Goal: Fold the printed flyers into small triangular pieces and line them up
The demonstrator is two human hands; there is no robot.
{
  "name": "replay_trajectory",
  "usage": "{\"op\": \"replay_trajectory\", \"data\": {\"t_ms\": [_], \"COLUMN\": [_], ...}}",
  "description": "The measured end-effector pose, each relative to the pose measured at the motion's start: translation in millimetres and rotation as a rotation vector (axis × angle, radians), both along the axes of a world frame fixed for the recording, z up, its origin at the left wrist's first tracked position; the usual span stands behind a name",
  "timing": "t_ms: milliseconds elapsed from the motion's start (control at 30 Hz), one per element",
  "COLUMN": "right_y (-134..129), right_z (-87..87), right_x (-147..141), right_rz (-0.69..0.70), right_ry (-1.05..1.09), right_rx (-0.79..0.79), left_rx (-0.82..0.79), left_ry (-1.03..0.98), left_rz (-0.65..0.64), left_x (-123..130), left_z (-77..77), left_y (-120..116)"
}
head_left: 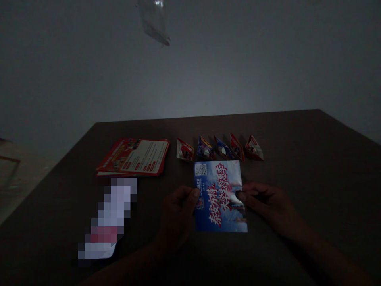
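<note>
A blue printed flyer (pixel 220 198) with red and white lettering and a QR code at its top left corner is held flat between both hands. My left hand (pixel 181 210) pinches its left edge, and my right hand (pixel 264 202) grips the right edge with thumb and fingers. Just beyond the flyer, several folded paper pieces (pixel 222 147), in red, blue and white, stand side by side in a row. To the left lies a stack of red and white leaflets (pixel 139 157).
A pixelated, bright elongated object (pixel 111 218) lies on the dark table (pixel 285 131) near my left forearm. A grey wall rises behind the table, with a clear plastic item (pixel 154 22) at the top.
</note>
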State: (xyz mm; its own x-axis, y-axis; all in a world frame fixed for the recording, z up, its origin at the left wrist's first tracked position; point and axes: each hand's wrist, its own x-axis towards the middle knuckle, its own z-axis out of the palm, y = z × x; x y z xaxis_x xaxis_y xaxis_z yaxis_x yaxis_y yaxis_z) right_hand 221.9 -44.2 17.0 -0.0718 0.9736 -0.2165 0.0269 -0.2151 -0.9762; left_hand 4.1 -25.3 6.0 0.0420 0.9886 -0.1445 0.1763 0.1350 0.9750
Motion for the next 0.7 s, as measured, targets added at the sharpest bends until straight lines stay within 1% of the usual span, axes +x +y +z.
{"op": "replay_trajectory", "data": {"t_ms": [133, 300, 700], "right_y": [-0.1, 0.6, -0.6], "right_z": [-3.3, -6.0, -6.0], "right_x": [2.3, 3.1, 4.1], "right_rz": [-0.019, -0.022, -0.006], "right_ry": [-0.042, -0.034, -0.047], "right_rx": [0.022, 0.022, 0.043], "left_rx": [-0.031, -0.049, -0.027], "left_ry": [-0.051, -0.141, -0.144], "left_rz": [0.01, 0.002, -0.024], "left_x": [1.5, 1.0, -1.0], "left_z": [2.7, 5.5, 2.1], "left_y": [0.0, -1.1, -2.2]}}
